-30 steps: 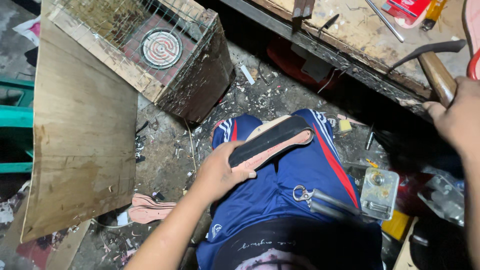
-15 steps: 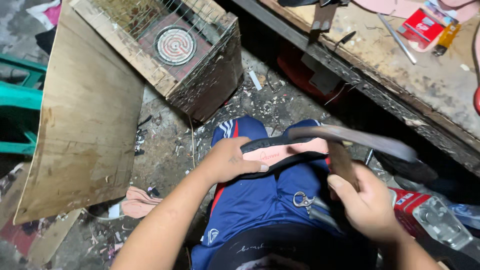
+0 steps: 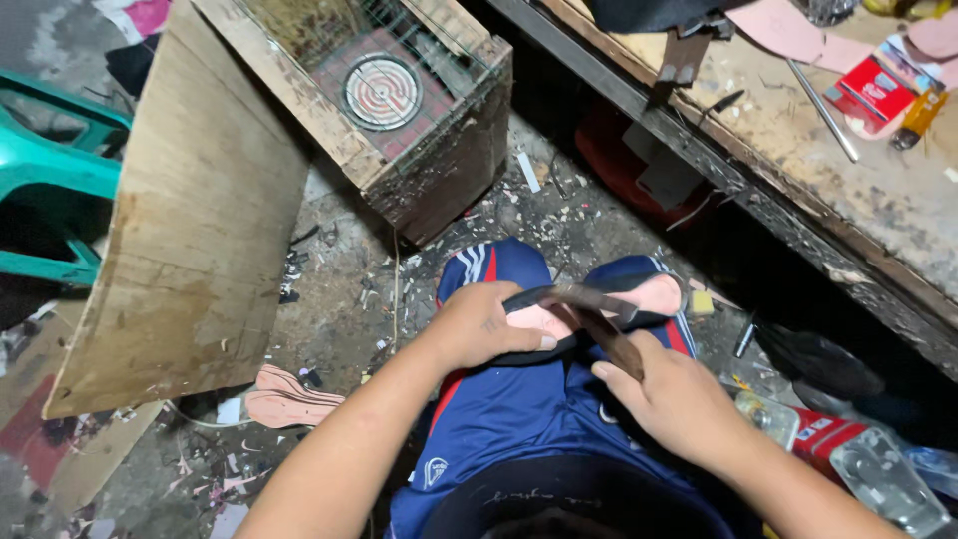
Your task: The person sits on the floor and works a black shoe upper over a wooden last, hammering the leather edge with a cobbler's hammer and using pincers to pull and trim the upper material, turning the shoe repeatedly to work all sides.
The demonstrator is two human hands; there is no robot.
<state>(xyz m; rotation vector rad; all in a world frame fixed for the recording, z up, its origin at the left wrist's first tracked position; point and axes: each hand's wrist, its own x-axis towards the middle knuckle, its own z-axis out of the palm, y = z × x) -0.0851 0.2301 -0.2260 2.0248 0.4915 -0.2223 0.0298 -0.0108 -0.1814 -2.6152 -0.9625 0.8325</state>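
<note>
I sit with blue shorts (image 3: 519, 409) on, and a pink shoe sole with a black rim (image 3: 659, 295) lies across my knees. My left hand (image 3: 479, 325) presses down on the sole's left end, thumb on its edge. My right hand (image 3: 679, 401) grips the wooden handle of a hammer (image 3: 611, 341). The hammer's dark metal head rests on or just above the middle of the sole, between my two hands.
A wooden box with wire mesh and a round coil heater (image 3: 382, 92) stands on the littered floor ahead. A plywood board (image 3: 190, 220) leans at the left beside a teal chair (image 3: 50, 170). The workbench (image 3: 828, 170) runs along the right. A pink sole cutout (image 3: 289, 399) lies on the floor.
My right hand has come down from the bench edge with the hammer, and its head now meets the sole. My left hand has stayed on the sole.
</note>
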